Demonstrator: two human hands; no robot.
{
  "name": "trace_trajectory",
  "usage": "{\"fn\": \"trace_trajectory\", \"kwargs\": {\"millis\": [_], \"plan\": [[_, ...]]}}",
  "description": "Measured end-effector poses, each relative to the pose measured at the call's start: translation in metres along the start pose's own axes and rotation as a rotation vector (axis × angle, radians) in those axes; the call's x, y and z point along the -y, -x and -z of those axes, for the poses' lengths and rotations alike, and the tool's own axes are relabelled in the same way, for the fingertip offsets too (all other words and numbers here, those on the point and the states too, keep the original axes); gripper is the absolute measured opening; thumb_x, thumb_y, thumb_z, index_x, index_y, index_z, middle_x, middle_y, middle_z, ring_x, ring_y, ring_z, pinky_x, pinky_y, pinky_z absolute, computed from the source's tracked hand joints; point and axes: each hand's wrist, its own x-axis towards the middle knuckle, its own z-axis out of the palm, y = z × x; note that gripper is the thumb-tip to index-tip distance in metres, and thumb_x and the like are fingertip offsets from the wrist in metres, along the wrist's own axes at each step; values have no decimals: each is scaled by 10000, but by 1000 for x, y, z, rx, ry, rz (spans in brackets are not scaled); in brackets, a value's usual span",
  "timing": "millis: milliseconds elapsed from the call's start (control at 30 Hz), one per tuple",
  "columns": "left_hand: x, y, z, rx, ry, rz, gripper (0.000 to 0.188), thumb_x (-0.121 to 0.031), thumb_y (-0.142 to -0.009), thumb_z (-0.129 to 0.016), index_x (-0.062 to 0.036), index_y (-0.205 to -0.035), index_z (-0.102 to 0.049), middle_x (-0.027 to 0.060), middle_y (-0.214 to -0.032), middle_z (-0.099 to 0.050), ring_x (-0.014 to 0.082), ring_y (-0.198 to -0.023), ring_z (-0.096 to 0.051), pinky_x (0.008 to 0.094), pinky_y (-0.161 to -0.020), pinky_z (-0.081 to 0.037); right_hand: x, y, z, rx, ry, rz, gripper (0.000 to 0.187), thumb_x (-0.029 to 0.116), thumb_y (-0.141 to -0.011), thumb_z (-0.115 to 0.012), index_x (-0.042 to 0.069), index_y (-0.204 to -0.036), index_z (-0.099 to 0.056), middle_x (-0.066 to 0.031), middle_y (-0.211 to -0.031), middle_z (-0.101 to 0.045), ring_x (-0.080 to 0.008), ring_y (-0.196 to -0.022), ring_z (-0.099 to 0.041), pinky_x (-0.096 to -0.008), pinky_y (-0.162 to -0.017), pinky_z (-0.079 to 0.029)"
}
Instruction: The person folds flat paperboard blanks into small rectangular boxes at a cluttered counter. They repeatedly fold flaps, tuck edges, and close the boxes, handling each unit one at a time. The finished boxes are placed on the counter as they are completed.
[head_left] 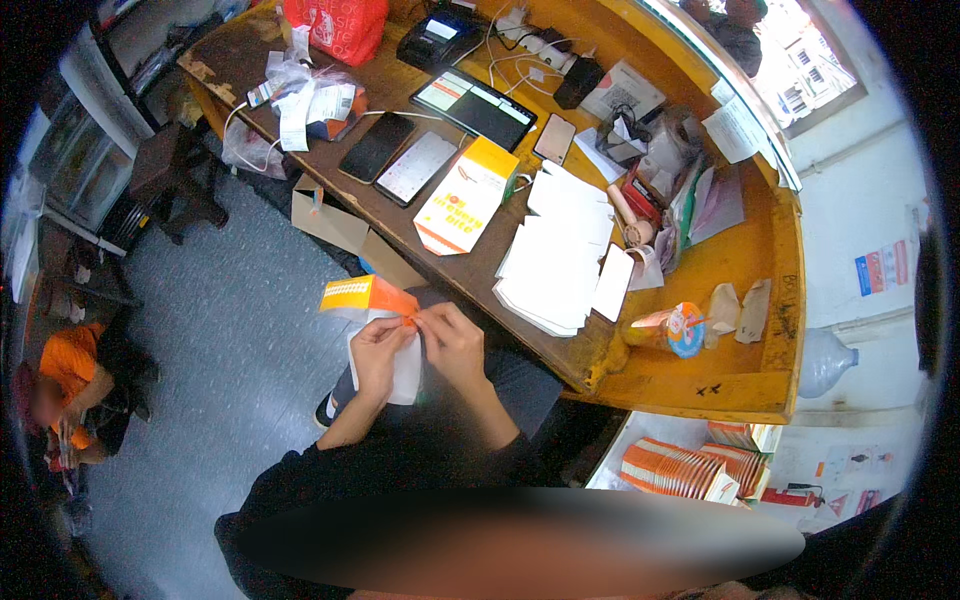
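My left hand [378, 352] and my right hand [452, 340] are together in front of my chest, both gripping a flat orange and white cardboard box [372, 300] that is partly folded. The orange end sticks out to the left above my left hand, and a white flap hangs down between my hands. The fingertips of both hands pinch the same orange edge. An assembled orange and white box [468, 194] lies on the wooden counter [700, 385] just beyond, next to a stack of flat white box blanks [552, 262].
Phones [378, 146], a tablet [474, 103], a card terminal [436, 38] and cables sit on the counter's far side. A red bag [336, 24] lies at its top. Stacked orange blanks [680, 468] rest on a lower shelf at right. A person in orange [70, 385] crouches at left.
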Motion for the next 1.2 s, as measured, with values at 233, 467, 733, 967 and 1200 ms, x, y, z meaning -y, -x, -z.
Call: {"fn": "trace_trajectory", "kwargs": {"millis": [233,467,733,967,1200], "plan": [[-13,-3,-9,-18,-93,-101,205,52,-781,-729,22,-977,-680,82,-936,-711,127,-831,-661,256,-775,-525,0,-9,6,73,-1,32,155,-14,-743,-704,52,-881,-724,-81,-856,-656,-236,-754,-682,-315,-656,-543],[-21,-9,-9,-19,-216,-100,232,11,-770,-748,3,-991,-676,74,-955,-707,129,-824,-645,263,-797,-499,-1,-18,0,129,-155,-85,218,-56,-763,-685,32,-955,-743,-101,-875,-683,-233,-772,-685,-298,-690,-536],[-35,-26,-12,-19,-27,-113,364,-69,-870,-722,-15,-1196,-570,82,-1144,-658,147,-1000,-638,271,-842,-516,5,-15,6,326,-500,-320,601,-87,-878,-545,83,-1438,-408,-129,-1148,-680,-248,-1099,-642,-324,-954,-483],[-45,-56,42,-38,779,303,315,-106,-994,-533,31,-1275,-494,152,-1226,-604,216,-1078,-633,342,-951,-541,-19,-9,27,345,-346,-204,794,-85,-732,-628,86,-1460,-362,-145,-1496,-403,-323,-1383,-382,-452,-1126,-315],[-41,-41,29,198,641,410,470,-310,-1027,-463,6,-1374,-441,147,-1358,-544,249,-1233,-541,388,-1063,-444,-38,-14,27,-95,-22,105,443,34,-720,-670,76,-1159,-626,-114,-1223,-631,-318,-1152,-562,-420,-978,-412]]}}
